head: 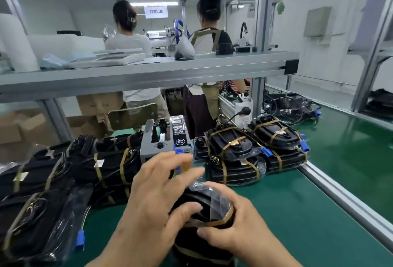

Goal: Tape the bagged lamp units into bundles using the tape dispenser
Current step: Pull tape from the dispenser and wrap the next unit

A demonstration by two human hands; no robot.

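While gripping the unit (204,205) at 6 o'clock on the worktop (297,213) with the right hand (240,230), thumb on the tape (213,222), pull that tape taut; smooth it down with the released left hand (157,198), fingers spread, thumb resting on the unit; wrap snugly, no creases; fetch more tape from the dispenser (163,141) at 12 o'clock; match the bundles (234,154) at 2 o'clock.
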